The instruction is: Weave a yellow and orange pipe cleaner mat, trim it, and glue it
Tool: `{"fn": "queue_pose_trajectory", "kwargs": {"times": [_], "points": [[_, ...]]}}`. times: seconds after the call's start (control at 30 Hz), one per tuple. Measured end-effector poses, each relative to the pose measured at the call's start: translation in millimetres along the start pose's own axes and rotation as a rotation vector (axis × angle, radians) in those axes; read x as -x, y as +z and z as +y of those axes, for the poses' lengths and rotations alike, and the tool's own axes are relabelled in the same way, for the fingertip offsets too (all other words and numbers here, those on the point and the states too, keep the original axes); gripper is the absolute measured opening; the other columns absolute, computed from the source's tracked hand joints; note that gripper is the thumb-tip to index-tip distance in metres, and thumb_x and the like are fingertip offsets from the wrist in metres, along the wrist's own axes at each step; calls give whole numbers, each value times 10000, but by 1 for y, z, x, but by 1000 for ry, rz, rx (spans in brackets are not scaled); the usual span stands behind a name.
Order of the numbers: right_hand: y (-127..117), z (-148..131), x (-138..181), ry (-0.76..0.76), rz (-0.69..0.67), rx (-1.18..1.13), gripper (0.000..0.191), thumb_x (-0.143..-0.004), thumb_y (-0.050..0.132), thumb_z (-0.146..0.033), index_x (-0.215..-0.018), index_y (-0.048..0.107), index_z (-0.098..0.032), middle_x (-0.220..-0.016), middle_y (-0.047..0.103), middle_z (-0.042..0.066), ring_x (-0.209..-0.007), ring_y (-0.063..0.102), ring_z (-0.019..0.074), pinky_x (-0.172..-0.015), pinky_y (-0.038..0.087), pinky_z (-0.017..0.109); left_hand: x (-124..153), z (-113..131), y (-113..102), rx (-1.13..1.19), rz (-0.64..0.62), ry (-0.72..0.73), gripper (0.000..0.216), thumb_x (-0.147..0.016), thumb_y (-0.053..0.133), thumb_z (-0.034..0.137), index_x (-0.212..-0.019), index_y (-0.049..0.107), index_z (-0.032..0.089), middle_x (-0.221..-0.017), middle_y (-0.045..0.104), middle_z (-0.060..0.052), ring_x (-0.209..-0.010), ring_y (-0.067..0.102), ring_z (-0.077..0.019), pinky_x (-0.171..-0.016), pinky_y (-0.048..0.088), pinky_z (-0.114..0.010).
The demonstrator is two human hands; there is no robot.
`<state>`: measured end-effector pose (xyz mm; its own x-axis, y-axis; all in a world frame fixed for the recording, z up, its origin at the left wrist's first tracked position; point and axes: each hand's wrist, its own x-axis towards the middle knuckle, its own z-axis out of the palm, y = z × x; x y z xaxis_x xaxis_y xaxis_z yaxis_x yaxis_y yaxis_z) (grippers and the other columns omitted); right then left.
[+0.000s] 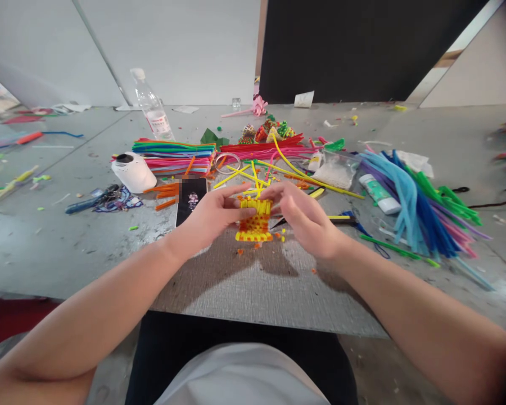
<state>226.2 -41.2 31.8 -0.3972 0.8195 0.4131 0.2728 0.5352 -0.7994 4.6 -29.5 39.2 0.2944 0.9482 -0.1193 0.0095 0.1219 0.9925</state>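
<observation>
My left hand (213, 216) and my right hand (306, 216) meet over the grey table (253, 281), both pinching a small woven piece of yellow and orange pipe cleaners (254, 222). The fingers of each hand are closed on its upper edge, where loose yellow ends stick up. Small orange and yellow scraps (253, 247) lie on the table beneath it. A dark phone (190, 199) lies just left of my left hand.
Bundles of coloured pipe cleaners lie at the back centre (172, 157) and at the right (421, 208). A plastic water bottle (152, 109), a white roll-shaped object (132, 171), a glue tube (379, 194) and a dark tool (90, 199) stand around. The table's front edge is near my lap.
</observation>
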Motion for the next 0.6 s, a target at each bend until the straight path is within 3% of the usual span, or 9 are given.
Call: {"fn": "queue_pose_trajectory", "kwargs": {"times": [0.07,0.13,0.2,0.3,0.37,0.47,0.53,0.6], "points": [[0,0,0,-137,-80,2,667,-885,661,-804,-1285,658,-271,-1445,628,149,-1360,590,352,-1044,536,489,-2,-1,-2,97,13,-23,608,-715,912,269,-1297,745,217,-832,700,2,-769,672,-161,-718,534,-298],[3,1,0,-189,-83,96,496,-854,806,-666,-1119,716,-256,-1491,598,163,-1469,507,376,-1162,454,557,-3,-2,-2,96,-7,-23,459,-717,902,269,-1156,790,190,-977,753,-47,-885,706,-185,-771,550,-302],[8,3,-1,-143,-28,130,219,-950,770,-451,-915,717,-241,-1380,667,150,-1395,587,339,-1127,490,552,-5,-3,-1,58,-35,-13,365,-726,900,301,-1056,811,175,-1026,767,-67,-906,700,-182,-776,554,-293],[15,6,-2,-9,65,31,92,-938,749,-322,-891,738,-245,-1292,706,130,-1317,641,311,-887,613,427,-5,-3,0,63,-37,-2,326,-775,868,396,-1018,812,186,-1069,766,-76,-939,692,-190,-756,578,-291],[18,8,-2,65,116,-27,94,-901,775,-332,-893,749,-242,-1242,727,115,-1249,671,299,-787,612,366,-5,-3,0,80,-46,8,352,-832,816,492,-1012,804,190,-1080,757,-81,-984,692,-215,-746,605,-308],[19,10,-2,174,143,-51,176,-877,799,-383,-876,723,-225,-986,761,66,-906,719,225,-712,581,342,-3,-3,1,20,-86,46,452,-867,771,607,-1033,784,188,-1058,748,-79,-1003,695,-227,-754,622,-318],[20,12,-2,214,175,-79,245,-839,840,-410,-910,702,-222,-888,752,38,-789,698,198,-702,571,346,-2,-2,2,-69,-83,94,480,-816,837,592,-1053,770,180,-1046,752,-71,-972,701,-211,-764,615,-309],[20,13,-2,202,227,-132,325,-793,886,-415,-955,676,-227,-895,757,33,-812,712,204,-741,581,360,-1,-1,3,-144,-62,142,470,-773,892,532,-1038,767,164,-1017,761,-67,-921,706,-193,-778,608,-311]]}}
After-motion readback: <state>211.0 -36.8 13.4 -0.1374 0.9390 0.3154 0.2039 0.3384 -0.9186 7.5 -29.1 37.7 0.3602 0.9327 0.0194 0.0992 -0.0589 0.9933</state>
